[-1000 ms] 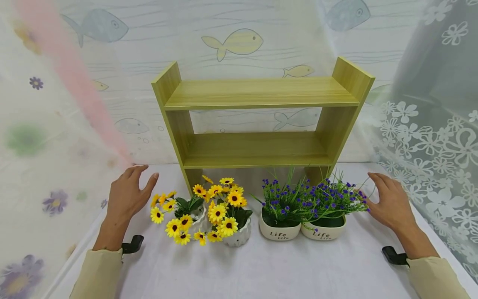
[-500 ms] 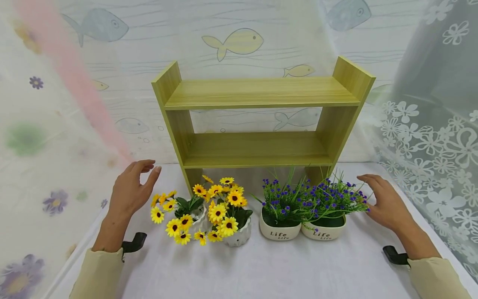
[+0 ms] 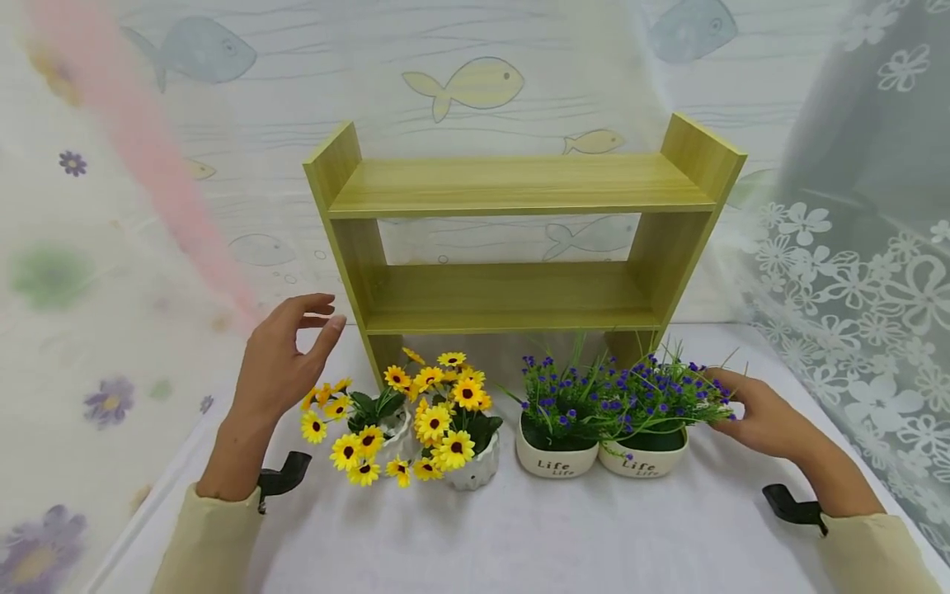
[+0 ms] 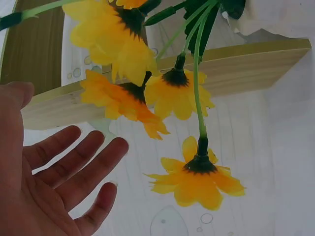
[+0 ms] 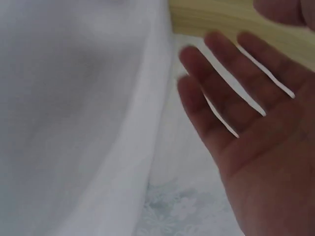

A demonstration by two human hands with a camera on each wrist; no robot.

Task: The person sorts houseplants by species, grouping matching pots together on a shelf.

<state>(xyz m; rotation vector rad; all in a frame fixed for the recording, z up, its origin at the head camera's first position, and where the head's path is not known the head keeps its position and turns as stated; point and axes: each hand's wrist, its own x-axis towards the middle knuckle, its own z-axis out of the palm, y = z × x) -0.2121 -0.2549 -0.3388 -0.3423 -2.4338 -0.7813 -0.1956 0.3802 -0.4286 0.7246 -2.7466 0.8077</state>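
Observation:
My left hand (image 3: 284,363) hovers by the left side of the shelf, above and beside the yellow artificial flowers (image 3: 430,422). In the left wrist view its fingers (image 4: 93,167) are spread and hold nothing, apart from the hanging yellow blooms (image 4: 197,182). My right hand (image 3: 764,415) is at the right edge of the purple-flowered plant (image 3: 660,396), its fingertips partly behind the leaves in the head view. The right wrist view shows those fingers (image 5: 231,78) relaxed with nothing in them. Two white pots carry the yellow flowers; two cream "Life" pots (image 3: 557,462) hold purple ones.
A two-tier wooden shelf (image 3: 512,297) stands behind the pots, with a wide open gap between its boards. White cloth (image 3: 564,544) covers the table. Patterned curtains (image 3: 853,247) hang on both sides and at the back.
My left hand has moved up and to the right, toward the shelf's side. My right hand has shifted left and slightly down, to the edge of the purple flowers. The pots have not moved.

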